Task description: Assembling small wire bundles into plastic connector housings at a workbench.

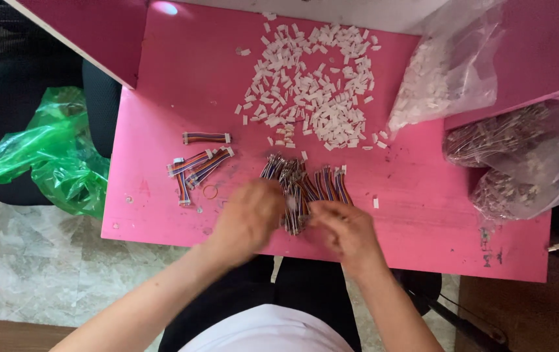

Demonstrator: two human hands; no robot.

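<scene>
My left hand [250,218] and my right hand [345,228] meet at the near edge of a pink table [162,98], both blurred. They rest at the front of a bundle of short multicoloured ribbon wires [305,182]. The fingers of both hands are curled around wires at the bundle's near end; which wires each hand grips is hidden by blur. A heap of several small white plastic connectors [312,85] lies beyond the bundle. A few finished wires with white ends [201,163] lie to the left, apart from my hands.
A clear bag of white connectors [446,72] lies at the back right. Two clear bags of dark wire parts [521,156] sit on the right. A green plastic bag [51,156] hangs on a black chair at left. A rubber band [210,191] lies by the finished wires.
</scene>
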